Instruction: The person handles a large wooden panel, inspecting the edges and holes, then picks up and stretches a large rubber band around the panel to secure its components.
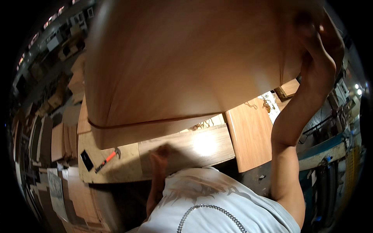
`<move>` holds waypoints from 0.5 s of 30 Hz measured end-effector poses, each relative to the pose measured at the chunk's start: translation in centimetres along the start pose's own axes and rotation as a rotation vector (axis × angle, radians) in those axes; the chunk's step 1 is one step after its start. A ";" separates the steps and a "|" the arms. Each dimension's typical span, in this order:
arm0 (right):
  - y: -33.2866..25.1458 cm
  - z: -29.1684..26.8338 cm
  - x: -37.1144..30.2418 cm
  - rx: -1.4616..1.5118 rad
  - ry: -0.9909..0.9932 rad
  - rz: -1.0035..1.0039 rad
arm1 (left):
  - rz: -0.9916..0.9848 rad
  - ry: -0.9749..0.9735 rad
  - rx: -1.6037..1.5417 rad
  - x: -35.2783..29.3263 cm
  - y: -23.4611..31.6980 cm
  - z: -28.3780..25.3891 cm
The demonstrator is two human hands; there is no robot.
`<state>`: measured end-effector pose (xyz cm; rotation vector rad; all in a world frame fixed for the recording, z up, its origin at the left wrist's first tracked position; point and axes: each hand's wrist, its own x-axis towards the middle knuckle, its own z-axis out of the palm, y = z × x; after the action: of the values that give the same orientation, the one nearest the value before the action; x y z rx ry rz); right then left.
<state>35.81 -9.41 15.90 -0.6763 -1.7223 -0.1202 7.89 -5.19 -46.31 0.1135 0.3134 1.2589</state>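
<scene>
Seen from the head camera, a large wooden board (186, 62) is lifted up close to the lens and fills most of the upper picture, its lower edge curving above the workbench (116, 171). The right hand (318, 58) is raised at the board's upper right corner, its fingers closed around that edge, the forearm rising from the lower right. The left hand (159, 155) sits low under the board's bottom edge, in shadow; whether its fingers are apart or together cannot be told, nor whether it touches the board. On the workbench to the left lies a hammer with an orange and black handle (107, 160), and just beside it a small flat black rectangle (86, 160). A smaller wooden panel (250, 134) rests to the right of the bench. Stacks of wooden boards (62, 141) stand at far left, with pale sheets (56, 190) bearing print lying below them.
</scene>
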 end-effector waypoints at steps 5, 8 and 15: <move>4.4 -7.6 -7.9 0.170 0.494 0.099 | 0.114 -0.174 0.245 4.0 3.4 11.3; 8.9 -8.6 -19.5 0.029 0.747 0.390 | 0.433 0.069 0.434 2.1 6.7 15.4; 12.2 1.7 -40.7 0.721 0.985 1.186 | 0.650 -0.076 0.311 -5.6 14.9 31.5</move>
<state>44.90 -13.72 -25.43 -0.7779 -0.1956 0.8249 1.93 -3.17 -11.57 0.5635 0.4232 1.8345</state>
